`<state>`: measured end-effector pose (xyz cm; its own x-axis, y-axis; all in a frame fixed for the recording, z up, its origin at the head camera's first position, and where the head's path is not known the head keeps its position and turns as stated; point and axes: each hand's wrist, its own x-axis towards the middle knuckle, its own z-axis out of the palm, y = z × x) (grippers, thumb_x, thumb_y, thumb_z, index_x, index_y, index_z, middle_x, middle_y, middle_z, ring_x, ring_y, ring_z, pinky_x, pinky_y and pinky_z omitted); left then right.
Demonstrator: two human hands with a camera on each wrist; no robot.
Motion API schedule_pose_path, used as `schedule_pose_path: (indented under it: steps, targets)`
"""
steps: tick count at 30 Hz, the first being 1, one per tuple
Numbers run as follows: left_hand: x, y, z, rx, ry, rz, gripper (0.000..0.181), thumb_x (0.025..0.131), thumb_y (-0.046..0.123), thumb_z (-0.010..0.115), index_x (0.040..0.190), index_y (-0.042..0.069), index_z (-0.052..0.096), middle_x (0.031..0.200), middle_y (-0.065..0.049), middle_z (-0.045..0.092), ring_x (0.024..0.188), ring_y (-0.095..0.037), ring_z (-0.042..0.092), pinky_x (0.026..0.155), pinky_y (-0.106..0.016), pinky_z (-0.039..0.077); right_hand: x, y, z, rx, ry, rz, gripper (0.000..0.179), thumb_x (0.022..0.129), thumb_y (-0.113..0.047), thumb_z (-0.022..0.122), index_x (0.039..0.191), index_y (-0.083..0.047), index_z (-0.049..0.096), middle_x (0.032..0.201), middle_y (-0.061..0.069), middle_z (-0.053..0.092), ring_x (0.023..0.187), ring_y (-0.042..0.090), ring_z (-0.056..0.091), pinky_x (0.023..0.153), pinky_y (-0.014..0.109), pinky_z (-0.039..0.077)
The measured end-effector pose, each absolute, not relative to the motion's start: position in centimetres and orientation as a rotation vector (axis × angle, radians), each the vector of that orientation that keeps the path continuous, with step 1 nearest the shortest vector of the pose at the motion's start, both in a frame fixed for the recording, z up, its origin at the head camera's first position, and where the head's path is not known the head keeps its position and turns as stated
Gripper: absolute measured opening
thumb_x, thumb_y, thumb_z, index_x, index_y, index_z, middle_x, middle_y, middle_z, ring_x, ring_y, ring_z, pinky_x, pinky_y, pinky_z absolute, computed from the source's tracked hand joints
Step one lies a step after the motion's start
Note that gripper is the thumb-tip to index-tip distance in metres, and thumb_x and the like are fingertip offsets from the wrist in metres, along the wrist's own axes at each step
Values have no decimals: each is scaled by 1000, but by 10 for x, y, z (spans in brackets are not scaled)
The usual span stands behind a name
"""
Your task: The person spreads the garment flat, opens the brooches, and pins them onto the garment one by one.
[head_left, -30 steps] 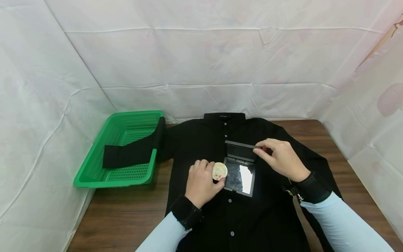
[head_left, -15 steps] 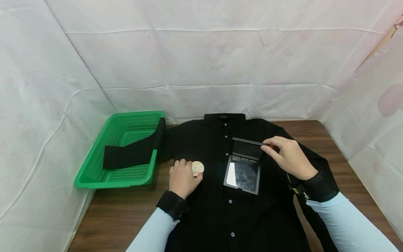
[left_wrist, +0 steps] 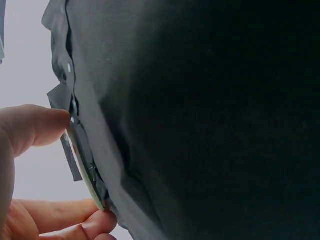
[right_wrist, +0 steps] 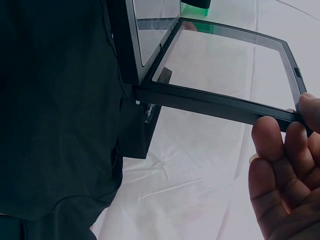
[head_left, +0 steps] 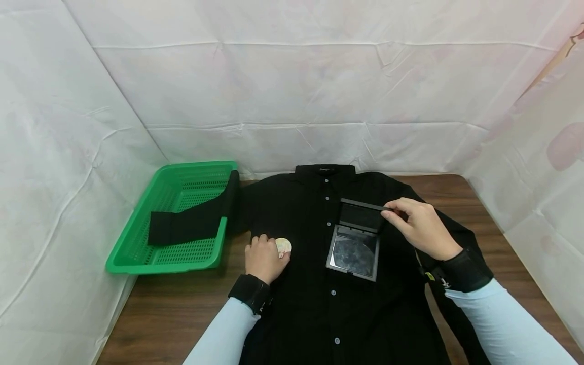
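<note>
Quietly, two bare hands are at work above a black shirt [head_left: 296, 314] spread on a wooden counter [head_left: 157, 314]. The left hand [head_left: 264, 257] pinches a small round disc [head_left: 284, 245], its grip closed with the thumb on one edge and fingers on the opposite one. The disc is pale, with faint coloured marks on its face, and it is over the shirt's left side; the left wrist view shows it nearly edge-on, close to the cloth, though whether it touches is hard to tell.

The right hand [head_left: 422, 228] grips the near corner of a clear lid [head_left: 361, 215] in a dark frame, thumb against fingers. That lid is raised and joins along its hinge to a flat case [head_left: 353, 252], whose base has a glossy, smudged surface inside a grey rim. The case is over the middle of the shirt, just right of the button line and well apart from the disc.

Pale buttons [head_left: 336, 340] run down the shirt front, and its collar [head_left: 325, 172] is at the far edge. To the left stands a green basket [head_left: 159, 267] with perforated sides; one black sleeve [head_left: 184, 228] drapes over its rim and lies inside. White sheeting [head_left: 296, 86] hangs behind and along both sides. Black bands [head_left: 250, 293] circle both wrists, below light blue cuffs [head_left: 223, 334].
</note>
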<state>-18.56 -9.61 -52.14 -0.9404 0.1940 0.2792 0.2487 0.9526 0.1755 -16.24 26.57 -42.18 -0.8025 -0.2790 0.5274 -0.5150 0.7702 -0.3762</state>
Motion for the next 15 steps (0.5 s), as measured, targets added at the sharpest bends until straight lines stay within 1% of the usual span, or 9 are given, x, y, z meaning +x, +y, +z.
schedule_pose_path:
  steps: [15]
  targets:
    - [-188,-97,-535,-294,-2927,-337,48,74,46,79,83,0,69,83,-12,58,79,-29,53,68,-49,45,-163,266,-425,604,-2502,699,13,88,-9,69,101,-11,70,86,-6,63,62,4,44,57,21,37]
